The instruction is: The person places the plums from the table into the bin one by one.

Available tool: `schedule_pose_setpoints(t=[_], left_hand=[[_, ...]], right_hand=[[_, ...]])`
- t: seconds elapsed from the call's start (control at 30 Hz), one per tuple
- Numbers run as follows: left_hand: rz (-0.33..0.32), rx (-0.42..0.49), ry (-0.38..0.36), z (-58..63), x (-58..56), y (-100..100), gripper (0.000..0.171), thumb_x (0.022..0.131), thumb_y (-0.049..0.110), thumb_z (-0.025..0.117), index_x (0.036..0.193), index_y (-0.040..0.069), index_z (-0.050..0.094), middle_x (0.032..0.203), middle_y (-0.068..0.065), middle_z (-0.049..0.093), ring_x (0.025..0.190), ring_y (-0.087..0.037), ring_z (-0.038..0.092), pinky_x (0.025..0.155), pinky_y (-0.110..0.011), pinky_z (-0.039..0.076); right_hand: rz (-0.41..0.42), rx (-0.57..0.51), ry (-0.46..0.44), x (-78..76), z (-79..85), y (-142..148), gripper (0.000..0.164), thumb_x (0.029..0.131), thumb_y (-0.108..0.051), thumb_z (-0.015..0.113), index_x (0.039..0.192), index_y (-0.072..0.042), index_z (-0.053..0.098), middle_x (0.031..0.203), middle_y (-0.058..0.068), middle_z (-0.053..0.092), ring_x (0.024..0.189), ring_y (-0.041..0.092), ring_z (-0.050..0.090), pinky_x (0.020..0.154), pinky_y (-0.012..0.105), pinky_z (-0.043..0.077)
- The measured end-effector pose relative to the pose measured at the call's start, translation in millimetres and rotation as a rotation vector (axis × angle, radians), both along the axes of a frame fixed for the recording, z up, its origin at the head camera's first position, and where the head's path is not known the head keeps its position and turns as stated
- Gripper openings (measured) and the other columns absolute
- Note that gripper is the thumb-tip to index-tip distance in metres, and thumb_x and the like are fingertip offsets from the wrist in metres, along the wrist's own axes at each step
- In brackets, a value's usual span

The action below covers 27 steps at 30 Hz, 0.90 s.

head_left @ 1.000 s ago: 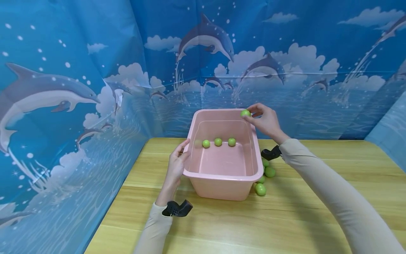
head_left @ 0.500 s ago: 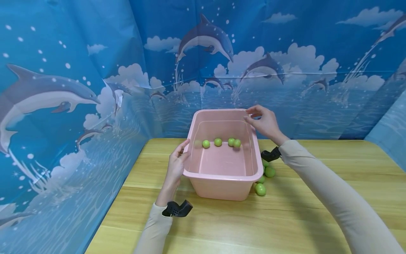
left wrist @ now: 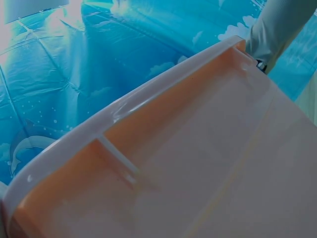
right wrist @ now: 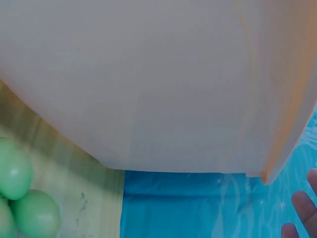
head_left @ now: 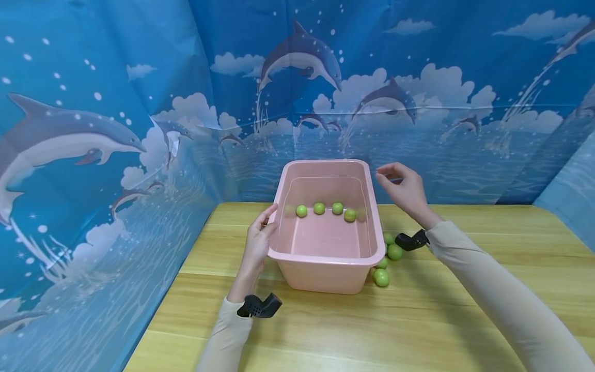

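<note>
A pink plastic basin point(head_left: 327, 276) stands on the table, seen from above in the head view. My left hand point(head_left: 257, 240) holds its left rim, the thumb at the edge and the fingers along the outside. Inside, several small round green fruits lie toward the back, the rightmost green fruit point(head_left: 350, 215) near the right wall. My right hand point(head_left: 406, 190) hovers just beyond the back right rim, fingers loosely bent with nothing in them. Its fingertips point(right wrist: 303, 203) show at the corner of the right wrist view. The left wrist view shows mostly the basin's outer wall point(left wrist: 218, 148).
More green fruits point(head_left: 394, 251) are clustered on the wooden table point(head_left: 418, 320) against the basin's right side. A blue dolphin-print sheet point(head_left: 251, 103) hangs behind and to the left. Black wrist cameras sit on both sleeves.
My right hand has let a green fruit go into the basin, where it rolled slightly right and forward. The hand then moved right, off the rim. The left hand stays in place.
</note>
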<state>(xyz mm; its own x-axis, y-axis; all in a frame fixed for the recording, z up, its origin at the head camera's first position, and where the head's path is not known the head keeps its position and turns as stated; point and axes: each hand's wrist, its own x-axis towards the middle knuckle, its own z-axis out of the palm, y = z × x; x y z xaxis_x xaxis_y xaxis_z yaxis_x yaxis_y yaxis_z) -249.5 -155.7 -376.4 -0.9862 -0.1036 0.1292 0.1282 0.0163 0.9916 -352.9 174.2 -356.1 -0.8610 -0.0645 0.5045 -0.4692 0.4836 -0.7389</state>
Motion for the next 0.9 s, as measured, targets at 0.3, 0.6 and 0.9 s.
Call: schedule_pose_setpoints(t=[0.3, 0.6, 0.9], left_hand=[[-0.001, -0.006, 0.001, 0.2, 0.6, 0.3, 0.043, 0.097, 0.002, 0.047, 0.139, 0.008, 0.048, 0.103, -0.011, 0.045, 0.095, -0.022, 0.042, 0.081, -0.032, 0.039], [0.003, -0.015, 0.000, -1.5, -0.1, -1.0, 0.043, 0.097, 0.002, 0.047, 0.139, 0.008, 0.048, 0.104, -0.013, 0.045, 0.096, -0.023, 0.043, 0.081, -0.032, 0.039], [0.006, -0.021, 0.005, -1.2, 0.3, -0.5, 0.043, 0.096, 0.002, 0.047, 0.139, 0.008, 0.049, 0.098, -0.010, 0.043, 0.092, -0.021, 0.041, 0.079, -0.031, 0.038]], right_hand=[[-0.035, -0.028, -0.020, 23.3, -16.2, 19.6, 0.034, 0.094, -0.034, 0.058, 0.113, -0.007, 0.064, 0.108, 0.007, 0.062, 0.091, 0.006, 0.053, 0.077, 0.026, 0.042], [-0.002, 0.034, -0.108, 47.0, -39.4, 34.1, 0.035, 0.095, -0.034, 0.056, 0.116, -0.006, 0.062, 0.109, 0.007, 0.061, 0.093, 0.008, 0.054, 0.076, 0.021, 0.042], [0.119, 0.151, -0.195, 68.6, -65.5, 37.8, 0.030, 0.093, -0.031, 0.061, 0.111, -0.007, 0.064, 0.104, 0.007, 0.065, 0.090, 0.019, 0.060, 0.073, 0.023, 0.048]])
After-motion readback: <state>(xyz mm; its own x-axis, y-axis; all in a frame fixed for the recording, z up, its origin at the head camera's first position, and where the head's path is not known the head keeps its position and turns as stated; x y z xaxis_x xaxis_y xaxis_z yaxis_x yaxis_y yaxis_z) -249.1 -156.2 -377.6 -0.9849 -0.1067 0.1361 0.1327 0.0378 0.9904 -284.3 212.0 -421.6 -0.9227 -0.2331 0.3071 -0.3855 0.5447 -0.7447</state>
